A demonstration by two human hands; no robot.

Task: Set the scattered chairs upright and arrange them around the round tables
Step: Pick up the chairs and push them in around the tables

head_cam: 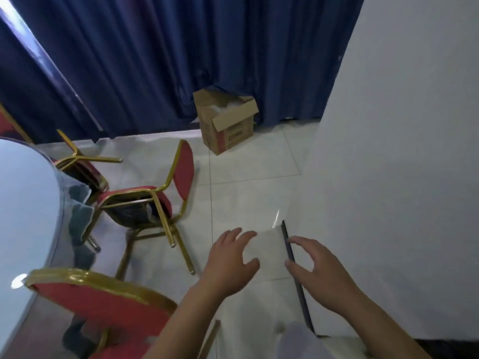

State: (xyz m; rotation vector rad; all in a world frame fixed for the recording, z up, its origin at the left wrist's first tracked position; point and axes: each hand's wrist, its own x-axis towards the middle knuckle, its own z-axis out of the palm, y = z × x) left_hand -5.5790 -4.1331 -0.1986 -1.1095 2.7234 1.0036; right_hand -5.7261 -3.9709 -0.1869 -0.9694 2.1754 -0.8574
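Here, both hands hang empty over the tiled floor (248,161). The left hand (230,257) has its fingers spread and relaxed, and the right hand (317,270) has its fingers loosely curved, grasping nothing, in front of a dark strip (286,235) along the foot of the white wall (401,151). Whether the right thumb touches that strip I cannot tell. The tipped chair (145,203), red with a gold frame, lies on the floor just beside the edge of the round table (26,203), its seat underside and legs turned toward the camera. Behind it an overturned chair (77,161) lies at the table edge, legs up. The near chair (103,307) shows its red back at the table's near edge. A cardboard box (225,123) stands at the floor's far edge, against the blue curtain (129,60)
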